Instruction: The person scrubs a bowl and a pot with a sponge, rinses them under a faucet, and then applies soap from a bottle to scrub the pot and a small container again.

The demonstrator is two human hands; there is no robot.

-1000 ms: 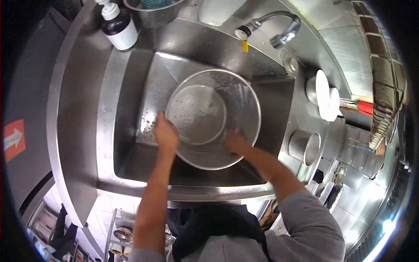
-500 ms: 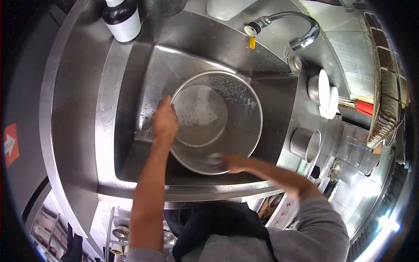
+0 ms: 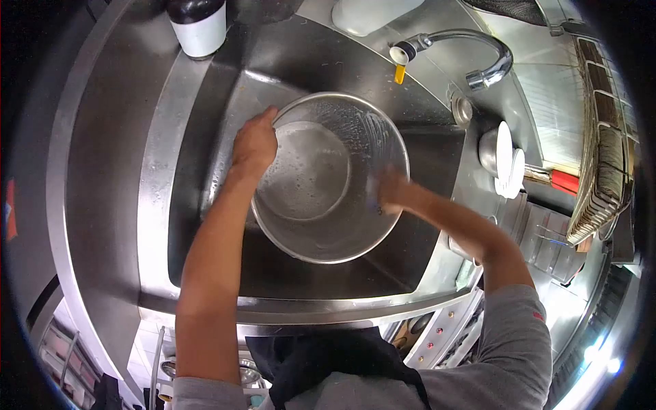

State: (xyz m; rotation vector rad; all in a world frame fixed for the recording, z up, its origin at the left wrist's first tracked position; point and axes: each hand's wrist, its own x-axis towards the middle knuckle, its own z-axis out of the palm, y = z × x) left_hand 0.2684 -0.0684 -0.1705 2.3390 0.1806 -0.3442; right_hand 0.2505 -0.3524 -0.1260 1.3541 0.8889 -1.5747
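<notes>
A large steel pot (image 3: 321, 184) with soapy water marks sits tilted in a stainless sink (image 3: 205, 171). My left hand (image 3: 254, 145) grips the pot's upper left rim. My right hand (image 3: 388, 191) is inside the pot against its right wall, blurred by motion. Whether it holds a cloth or sponge cannot be told.
A curved tap (image 3: 471, 51) with a yellow tag reaches over the sink's far right corner. A dark bottle with a white label (image 3: 198, 24) stands at the far left edge. White bowls (image 3: 502, 160) and a red-handled tool (image 3: 564, 181) lie on the right counter.
My right hand swept from the pot's near rim up along its right inner wall. My left hand slid further up the left rim, and the pot shifted slightly.
</notes>
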